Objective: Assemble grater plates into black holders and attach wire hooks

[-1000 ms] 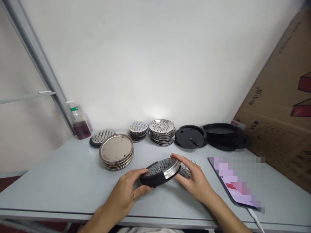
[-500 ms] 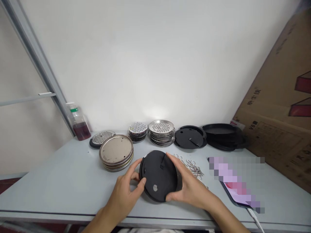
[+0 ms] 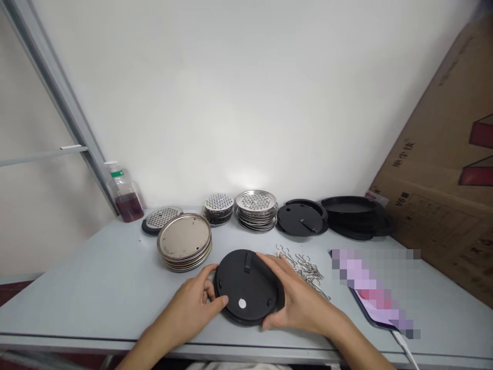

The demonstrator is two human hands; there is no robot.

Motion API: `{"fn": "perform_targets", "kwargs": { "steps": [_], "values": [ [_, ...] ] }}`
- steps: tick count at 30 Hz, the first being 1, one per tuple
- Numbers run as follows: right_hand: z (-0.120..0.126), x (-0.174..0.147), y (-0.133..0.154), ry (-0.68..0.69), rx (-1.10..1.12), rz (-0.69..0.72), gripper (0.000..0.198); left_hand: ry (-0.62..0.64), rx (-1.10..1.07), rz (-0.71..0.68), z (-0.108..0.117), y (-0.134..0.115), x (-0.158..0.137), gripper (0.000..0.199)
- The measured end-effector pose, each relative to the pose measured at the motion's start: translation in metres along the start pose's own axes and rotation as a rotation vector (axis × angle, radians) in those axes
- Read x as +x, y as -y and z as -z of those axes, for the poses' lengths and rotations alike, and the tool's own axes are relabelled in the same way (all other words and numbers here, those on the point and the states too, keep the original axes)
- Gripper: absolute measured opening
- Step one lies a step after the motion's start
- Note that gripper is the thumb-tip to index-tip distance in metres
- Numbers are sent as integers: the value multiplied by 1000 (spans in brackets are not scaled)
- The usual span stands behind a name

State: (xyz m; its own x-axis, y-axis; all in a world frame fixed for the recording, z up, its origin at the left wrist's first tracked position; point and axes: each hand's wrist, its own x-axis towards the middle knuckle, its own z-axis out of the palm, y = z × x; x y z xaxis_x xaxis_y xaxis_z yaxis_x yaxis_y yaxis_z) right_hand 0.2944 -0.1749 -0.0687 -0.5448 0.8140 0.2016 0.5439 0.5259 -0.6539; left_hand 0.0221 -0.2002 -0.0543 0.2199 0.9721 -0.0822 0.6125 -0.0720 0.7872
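Between my two hands is a round black plastic case (image 3: 250, 282) with a small tab near its far edge and a pale round hole near its front. My left hand (image 3: 194, 303) grips its left side, thumb on the rim. Curled around its right side, my right hand (image 3: 296, 290) has its fingers at the far edge and its thumb at the near edge. The case lies nearly flat at the table surface; its underside is hidden. Just beyond my right hand is a loose pile of bent wire clips (image 3: 306, 264).
Stacked metal lids (image 3: 185, 237), perforated discs (image 3: 219, 203) and perforated metal trays (image 3: 256, 201) stand behind. More black cases (image 3: 302, 218) and black trays (image 3: 350, 205) line the wall. A bottle of red liquid (image 3: 129, 205), phone (image 3: 373, 293) and carton (image 3: 442, 205) flank them.
The black case has come down towards me and turned in my hands, from tilted to flatter. Its tab and hole now show more clearly. Both hands have moved with it.
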Motion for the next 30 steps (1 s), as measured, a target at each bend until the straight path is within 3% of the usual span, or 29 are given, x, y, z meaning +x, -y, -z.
{"fn": "perform_targets", "kwargs": {
  "steps": [7, 16, 18, 22, 25, 30],
  "values": [
    [0, -2, -9, 25, -8, 25, 120, 47, -35, 2, 0, 0, -1, 57],
    [16, -6, -3, 69, 39, -89, 117, 19, 108, 15, 8, -1, -4, 60],
    [28, -3, 1, -49, 62, -138, 102, -19, 153, -26, 14, -8, -1, 61],
    [56, 22, 4, -285, -12, -187, 52, -77, 218, -202, 23, -29, 21, 42],
    [70, 48, -4, -184, -141, -250, 24, -86, 277, -297, 22, -39, 50, 35],
    [72, 61, -25, -34, -299, -331, 17, -8, 323, -397, 6, -35, 91, 31]
  ]
}}
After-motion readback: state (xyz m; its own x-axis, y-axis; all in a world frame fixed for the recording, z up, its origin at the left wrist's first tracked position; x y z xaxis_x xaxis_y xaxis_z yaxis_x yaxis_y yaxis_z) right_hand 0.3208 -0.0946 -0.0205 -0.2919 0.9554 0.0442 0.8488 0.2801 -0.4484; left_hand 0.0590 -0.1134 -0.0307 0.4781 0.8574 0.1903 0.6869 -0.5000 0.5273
